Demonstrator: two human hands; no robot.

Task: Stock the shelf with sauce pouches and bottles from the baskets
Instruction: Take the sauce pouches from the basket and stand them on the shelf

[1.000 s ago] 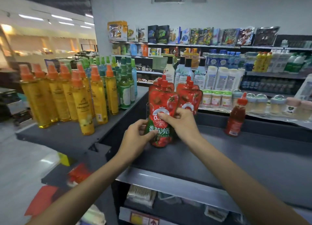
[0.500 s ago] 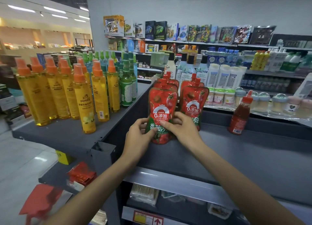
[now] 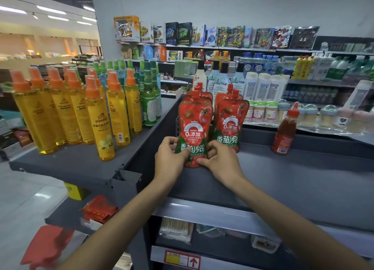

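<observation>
A red tomato sauce pouch (image 3: 193, 126) with a red spout cap stands upright on the grey shelf (image 3: 303, 180), at the front of a row of like pouches. My left hand (image 3: 171, 160) grips its lower left edge and my right hand (image 3: 219, 161) pinches its lower right corner. A second row of red pouches (image 3: 230, 120) stands just to the right, touching it. Further right on the same shelf a red sauce bottle (image 3: 285, 131) with a pointed cap stands alone.
Yellow spray bottles (image 3: 101, 116) with orange caps and green bottles (image 3: 149, 105) crowd the adjoining shelf on the left. White bottles and small jars (image 3: 263, 111) line the shelf behind. Red packets (image 3: 99, 210) lie on a lower ledge at left.
Both hands have carried the pouch back and down until it stands in front of the left row. The camera has come closer to the shelf.
</observation>
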